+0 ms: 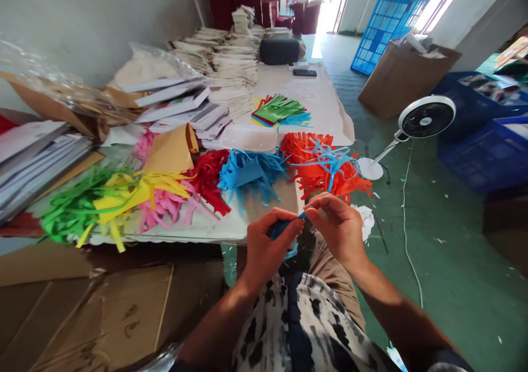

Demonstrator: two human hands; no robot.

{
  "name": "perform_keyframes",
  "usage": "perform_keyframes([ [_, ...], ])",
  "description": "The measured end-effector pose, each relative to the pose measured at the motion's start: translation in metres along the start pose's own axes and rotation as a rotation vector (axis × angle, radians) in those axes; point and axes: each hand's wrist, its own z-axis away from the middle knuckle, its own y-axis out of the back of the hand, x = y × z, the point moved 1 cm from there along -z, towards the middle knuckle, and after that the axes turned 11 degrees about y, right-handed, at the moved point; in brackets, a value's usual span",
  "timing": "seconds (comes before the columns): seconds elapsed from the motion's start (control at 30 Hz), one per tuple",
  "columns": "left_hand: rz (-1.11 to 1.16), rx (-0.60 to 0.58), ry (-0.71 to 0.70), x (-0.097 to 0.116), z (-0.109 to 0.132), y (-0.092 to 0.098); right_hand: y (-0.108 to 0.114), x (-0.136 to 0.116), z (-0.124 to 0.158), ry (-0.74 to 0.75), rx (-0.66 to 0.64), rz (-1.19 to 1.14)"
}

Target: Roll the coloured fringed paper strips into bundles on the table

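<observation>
Hands meet in the lower middle of my view, over the person's lap. The left hand (268,248) is curled almost closed, its thumb and fingers folded around a blue paper strip (279,229). The right hand (339,226) pinches the upper end of the same strip between thumb and forefinger, and its other fingers are bent loosely. The two hands nearly touch at the fingertips. The strip is in the air just in front of the table (214,230) edge, not resting on it (most of it is hidden inside the left hand, so I cannot tell its full shape).

On the table, close behind the hands, lie heaps of paper cut into fringes: a green heap (74,207) at the far left, then a yellow heap (132,190), a pink heap (165,206), a dark red heap (208,179), a blue heap (247,174) and an orange-red heap (322,168) nearest to the right hand, with some light blue strips lying across it. Behind the blue heap stands a white tray (248,137), and further back a flat green stack (278,108). A brown envelope (171,149) lies beside the tray.

To the right, on the green floor, a white fan (427,116) stands well apart from the hands. Flat cardboard (103,306) fills the lower left.
</observation>
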Motion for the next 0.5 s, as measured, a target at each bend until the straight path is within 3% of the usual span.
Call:
perform_keyframes([
  [0.17, 0.036, -0.026, 0.003, -0.003, -0.003, -0.006, -0.003, 0.004, 0.007, 0.002, 0.011, -0.017],
  [0.3, 0.032, -0.08, 0.032, -0.01, -0.005, -0.003, 0.003, 0.006, 0.009, -0.06, -0.077, 0.004],
  [0.43, -0.052, -0.22, 0.014, -0.011, -0.008, 0.0, 0.012, 0.003, 0.007, -0.003, -0.023, 0.027],
  [0.5, -0.091, -0.286, -0.01, -0.01, -0.009, 0.0, 0.014, 0.002, 0.007, 0.003, -0.086, 0.052],
])
